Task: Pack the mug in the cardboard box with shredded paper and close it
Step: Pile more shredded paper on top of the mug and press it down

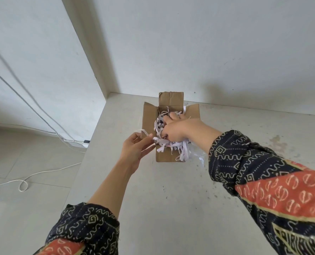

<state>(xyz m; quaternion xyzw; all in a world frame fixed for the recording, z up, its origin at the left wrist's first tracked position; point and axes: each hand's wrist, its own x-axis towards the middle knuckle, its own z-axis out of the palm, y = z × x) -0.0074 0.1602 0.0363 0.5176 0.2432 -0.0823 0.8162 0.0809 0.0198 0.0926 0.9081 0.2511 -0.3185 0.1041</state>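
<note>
- Head view: a cardboard box [162,157] stands on a pale, stained table top [171,199] at the centre of the frame, close to the white wall [208,43] behind it.
- Its 3 visible flaps are open: the rear flap stands upright, and the left and right flaps lean outward.
- White shredded paper [173,144] fills the box to the top and spills over its near edge, with strips hanging down the front face.
- The right hand [173,129] reaches in from the right, knuckles up. Its fingers are curled down into the shreds and closed around a bunch of them.
- The left hand [134,150] is just beside the box's near left corner, palm turned toward the box. Its thumb and nearly straight fingers pinch loose strips in a narrow grip, and 1 strip loops over the top of the hand.
- The mug cannot be made out. A few dark patches show between the shreds under the right hand, but whether they are the mug cannot be told.
- Crinkled clear plastic [200,155] lies on the table just right of the box, under the right wrist.
- Both forearms wear dark patterned sleeves with orange panels, the right sleeve [263,172] at the right edge of the frame and the left sleeve [86,223] at the bottom left.
- At the left of the frame, beyond the table's edge, white cables [33,174] trail across a tiled floor.
</note>
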